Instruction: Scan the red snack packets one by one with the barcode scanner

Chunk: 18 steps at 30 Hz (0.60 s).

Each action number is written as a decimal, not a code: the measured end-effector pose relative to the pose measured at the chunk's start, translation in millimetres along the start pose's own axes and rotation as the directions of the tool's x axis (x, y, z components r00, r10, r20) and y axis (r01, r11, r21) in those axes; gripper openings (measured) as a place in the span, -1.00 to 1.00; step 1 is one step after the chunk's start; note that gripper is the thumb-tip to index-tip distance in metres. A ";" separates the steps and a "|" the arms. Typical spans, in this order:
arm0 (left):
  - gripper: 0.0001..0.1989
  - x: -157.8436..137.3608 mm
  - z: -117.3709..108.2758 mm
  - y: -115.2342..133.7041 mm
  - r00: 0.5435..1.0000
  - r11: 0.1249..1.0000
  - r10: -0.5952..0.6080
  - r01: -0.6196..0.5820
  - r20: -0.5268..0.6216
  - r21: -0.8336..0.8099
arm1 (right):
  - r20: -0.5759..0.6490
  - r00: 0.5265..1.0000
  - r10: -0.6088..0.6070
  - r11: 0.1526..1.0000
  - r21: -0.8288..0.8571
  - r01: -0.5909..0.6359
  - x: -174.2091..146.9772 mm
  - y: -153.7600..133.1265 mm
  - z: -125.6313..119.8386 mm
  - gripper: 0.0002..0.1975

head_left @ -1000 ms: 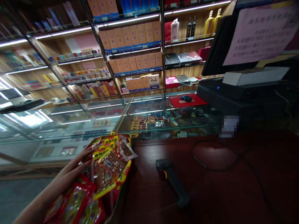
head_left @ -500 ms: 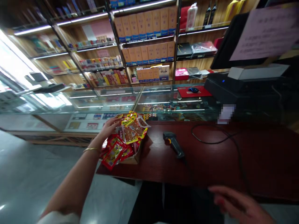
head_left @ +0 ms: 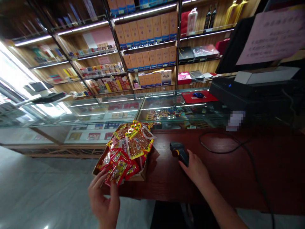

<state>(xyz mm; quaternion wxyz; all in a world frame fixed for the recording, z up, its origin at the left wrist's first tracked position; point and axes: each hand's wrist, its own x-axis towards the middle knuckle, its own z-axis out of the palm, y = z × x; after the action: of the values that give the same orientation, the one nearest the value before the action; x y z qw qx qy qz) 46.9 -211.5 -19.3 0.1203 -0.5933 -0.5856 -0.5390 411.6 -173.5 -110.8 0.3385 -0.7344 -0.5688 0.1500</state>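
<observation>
On the tabletop (head_left: 164, 183), right of the box (head_left: 137, 177), the scanner (head_left: 183, 156) slants, its handle running back rightward into the right hand (head_left: 197, 170), which grasps it; the left hand (head_left: 103, 197), farther off, meets red packets (head_left: 120, 169); whether it grips one cannot be told.

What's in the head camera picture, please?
A person's right hand grips a black plastic handheld scanner on a dark red wooden counter. The left hand is at shiny red and yellow plastic packets heaped in an open brown cardboard box.
</observation>
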 end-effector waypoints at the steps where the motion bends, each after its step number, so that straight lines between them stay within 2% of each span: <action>1: -0.67 -0.7 5.0 5.5 0.994 0.994 0.103 -0.103 0.026 -0.025 | -0.001 1.000 0.016 1.000 0.025 -0.016 1.4 0.7 4.6 -0.40; 3: -0.66 3.9 12.5 17.2 0.955 0.957 0.288 -0.284 0.071 -0.059 | 0.011 0.999 0.044 0.995 0.091 -0.045 4.8 3.6 7.5 -0.44; 5: -0.65 10.8 16.0 25.9 0.933 0.937 0.350 -0.346 0.083 -0.059 | 0.037 0.997 0.070 0.981 0.176 -0.075 7.1 9.7 3.7 -0.53; 9: -0.53 13.1 13.9 23.2 0.957 0.969 0.232 -0.243 0.177 0.044 | 0.088 0.988 0.127 0.908 0.390 -0.151 -0.6 29.3 -16.0 -0.75; 11: -0.36 6.5 10.8 12.8 0.956 0.973 0.155 -0.191 0.250 0.127 | 0.079 0.983 0.165 0.840 0.510 -0.182 -10.6 38.5 -26.4 -0.68; 14: -0.18 -9.0 5.6 -3.8 0.929 0.963 0.074 -0.160 0.362 0.215 | 0.069 0.976 0.206 0.714 0.671 -0.199 -26.0 47.4 -37.0 -0.50; 18: -0.22 -25.3 0.2 -13.4 0.896 0.946 0.008 -0.150 0.444 0.287 | 0.093 0.965 0.247 0.595 0.771 -0.227 -37.2 51.5 -42.5 -0.41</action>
<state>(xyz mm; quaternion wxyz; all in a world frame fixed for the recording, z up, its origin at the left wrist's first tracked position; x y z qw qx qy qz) 42.7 -221.8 -45.6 0.1007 -0.6958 -0.6507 -0.2869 463.7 -228.6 -120.5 0.6049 -0.5873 -0.3421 0.4149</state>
